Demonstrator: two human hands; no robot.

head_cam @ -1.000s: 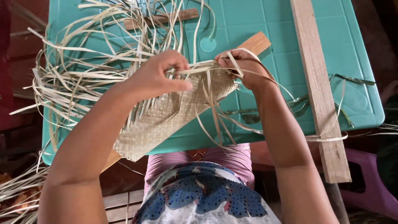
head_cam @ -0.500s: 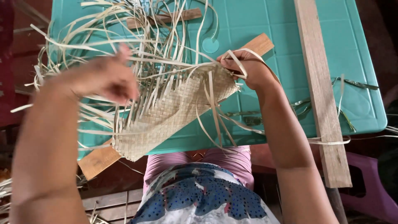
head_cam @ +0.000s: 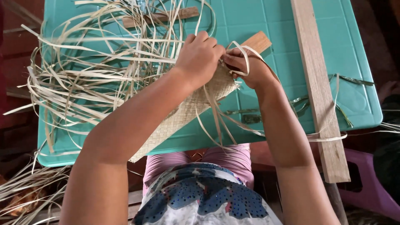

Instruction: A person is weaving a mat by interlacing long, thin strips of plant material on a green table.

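Fingers of the left hand (head_cam: 199, 56) are curled down over the upper end of a woven straw mat (head_cam: 189, 109), knuckles up, pressing on the weave where the loose strips begin. Just beside it, nearly touching, the right hand (head_cam: 246, 66) pinches a pale straw strip (head_cam: 243, 48) that loops over its fingers (whether the thumb also holds a second strip cannot be told).

The woven mat is a narrow, flat band of plaited straw that runs diagonally from under both hands down toward the near edge of the table, its lower corner hanging just past that edge, above the person's lap. Under the mat's upper end a wooden slat (head_cam: 257, 41) pokes out beyond the hands, lying on the same diagonal.

From the weave, unwoven ends trail off: a few hang toward the lap, while a big tangle of loose straw strips (head_cam: 91, 75) spreads across the left half of the turquoise plastic table (head_cam: 266, 16) and spills over its left edge. A second, shorter wooden stick (head_cam: 160, 16) lies among them near the far edge. To the right, well apart from the hands, a long wooden plank (head_cam: 318, 87) lies across the table and juts out past its near edge. A purple plastic stool (head_cam: 371, 183) stands lower right.
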